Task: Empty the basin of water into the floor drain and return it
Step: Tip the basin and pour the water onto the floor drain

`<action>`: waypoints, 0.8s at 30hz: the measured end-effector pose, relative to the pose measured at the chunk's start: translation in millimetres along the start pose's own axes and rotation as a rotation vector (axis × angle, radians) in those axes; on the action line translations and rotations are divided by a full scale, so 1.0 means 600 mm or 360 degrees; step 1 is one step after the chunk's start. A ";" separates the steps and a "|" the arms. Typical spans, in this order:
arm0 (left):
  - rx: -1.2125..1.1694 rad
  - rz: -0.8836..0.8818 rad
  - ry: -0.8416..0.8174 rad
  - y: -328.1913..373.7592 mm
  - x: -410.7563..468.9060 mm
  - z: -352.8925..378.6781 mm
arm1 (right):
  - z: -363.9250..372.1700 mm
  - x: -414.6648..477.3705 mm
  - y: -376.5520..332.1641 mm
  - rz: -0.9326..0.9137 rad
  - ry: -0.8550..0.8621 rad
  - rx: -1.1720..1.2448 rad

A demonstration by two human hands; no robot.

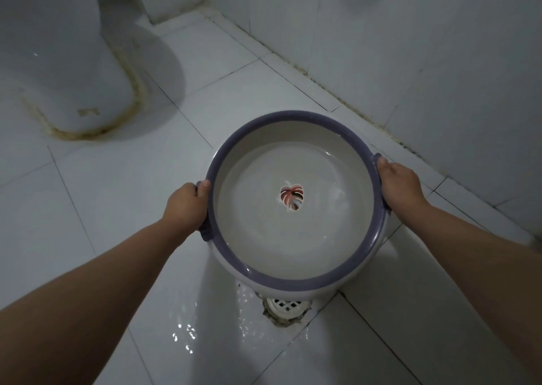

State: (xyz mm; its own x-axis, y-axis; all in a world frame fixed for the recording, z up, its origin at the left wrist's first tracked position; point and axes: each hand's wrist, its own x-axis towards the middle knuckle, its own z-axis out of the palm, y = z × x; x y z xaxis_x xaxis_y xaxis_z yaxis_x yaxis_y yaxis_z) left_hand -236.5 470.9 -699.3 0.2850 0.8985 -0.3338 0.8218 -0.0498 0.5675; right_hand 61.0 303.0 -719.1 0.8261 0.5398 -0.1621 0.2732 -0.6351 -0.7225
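A round white basin (293,282) with a purple rim hangs above the tiled floor, holding shallow water over a red leaf picture on its bottom. My left hand (184,205) grips the purple handle on the basin's left side. My right hand (400,183) grips the handle on its right side. Just below the basin's near edge lies the white floor drain grate (286,308), partly hidden by the basin. Wet patches glisten on the tiles left of the drain.
The base of a white toilet (73,70) stands at the upper left, with stained sealant around it. A tiled wall (425,47) runs along the right and far side. White floor tiles (117,179) spread between toilet and basin.
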 end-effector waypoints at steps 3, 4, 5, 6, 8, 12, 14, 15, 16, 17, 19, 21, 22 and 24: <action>-0.0005 0.0001 -0.0002 0.000 0.000 -0.001 | -0.001 0.000 -0.001 0.0008 -0.0011 -0.0011; -0.0007 -0.0001 -0.0002 0.000 0.000 -0.001 | -0.001 0.000 -0.002 0.0008 -0.0012 -0.0018; -0.0009 -0.0005 -0.0006 -0.001 -0.001 -0.001 | -0.002 0.000 -0.002 0.0006 -0.0013 -0.0031; -0.0016 -0.0010 -0.0012 -0.002 -0.001 -0.002 | -0.003 -0.001 -0.003 0.0002 -0.0013 -0.0044; -0.0035 -0.0019 -0.0027 -0.004 0.000 -0.002 | -0.004 -0.002 -0.004 0.0003 -0.0018 -0.0044; -0.0030 -0.0009 -0.0028 -0.004 0.001 -0.004 | -0.006 -0.005 -0.005 -0.0004 -0.0034 -0.0020; -0.0031 -0.0006 -0.0031 -0.005 0.001 -0.005 | -0.006 -0.005 -0.005 -0.0013 -0.0030 -0.0022; -0.0030 -0.0004 -0.0032 -0.005 0.001 -0.005 | -0.007 -0.005 -0.005 -0.0010 -0.0031 -0.0020; -0.0026 -0.0003 -0.0031 -0.005 0.001 -0.006 | -0.008 -0.005 -0.006 -0.0008 -0.0034 -0.0022; -0.0021 -0.0002 -0.0030 -0.004 0.002 -0.005 | -0.008 -0.005 -0.006 -0.0006 -0.0041 -0.0022; -0.0015 -0.0002 -0.0032 -0.004 0.002 -0.005 | -0.009 -0.005 -0.005 0.0001 -0.0049 -0.0008; -0.0015 -0.0008 -0.0040 -0.004 0.002 -0.005 | -0.009 -0.005 -0.005 0.0002 -0.0050 -0.0003; -0.0018 -0.0008 -0.0042 -0.004 0.003 -0.005 | -0.009 -0.005 -0.005 -0.0001 -0.0048 -0.0003; -0.0033 -0.0003 -0.0044 -0.005 0.003 -0.006 | -0.009 -0.006 -0.005 -0.0001 -0.0044 0.0005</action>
State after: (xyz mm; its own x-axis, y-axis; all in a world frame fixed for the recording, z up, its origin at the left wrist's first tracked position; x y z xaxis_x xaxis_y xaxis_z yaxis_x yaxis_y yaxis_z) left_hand -240.1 474.2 -698.6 0.2973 0.8861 -0.3556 0.8122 -0.0389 0.5821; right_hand 60.1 300.3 -712.8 0.8119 0.5553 -0.1803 0.2721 -0.6332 -0.7246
